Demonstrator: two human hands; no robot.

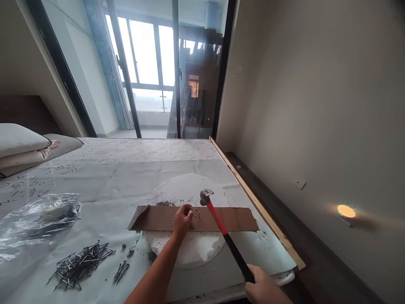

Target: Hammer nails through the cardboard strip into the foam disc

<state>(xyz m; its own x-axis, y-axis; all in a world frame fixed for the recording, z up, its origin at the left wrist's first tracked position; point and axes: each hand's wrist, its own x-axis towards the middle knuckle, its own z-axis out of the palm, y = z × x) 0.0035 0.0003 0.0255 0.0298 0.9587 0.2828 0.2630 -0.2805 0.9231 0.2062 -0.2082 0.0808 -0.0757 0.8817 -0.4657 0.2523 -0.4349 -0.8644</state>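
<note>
My right hand (264,285) grips the black lower end of a claw hammer (221,223) with a red upper shaft. The hammer's metal head is raised just to the right of my left hand (183,217). My left hand is pinched closed over a strip of brown cardboard (234,217); whatever is between its fingertips is hidden. Rows of small dots mark the cardboard on both sides of that hand. Beneath the strip lies a round white foam slab (193,185) with dark crumbs on it.
A pile of nails (80,264) and a smaller bunch of nails (121,272) lie at the lower left. Behind them is a clear plastic bag (41,215). A wooden strip (259,204) edges the white-covered surface on the right, beside the wall. Pillows (22,141) sit far left.
</note>
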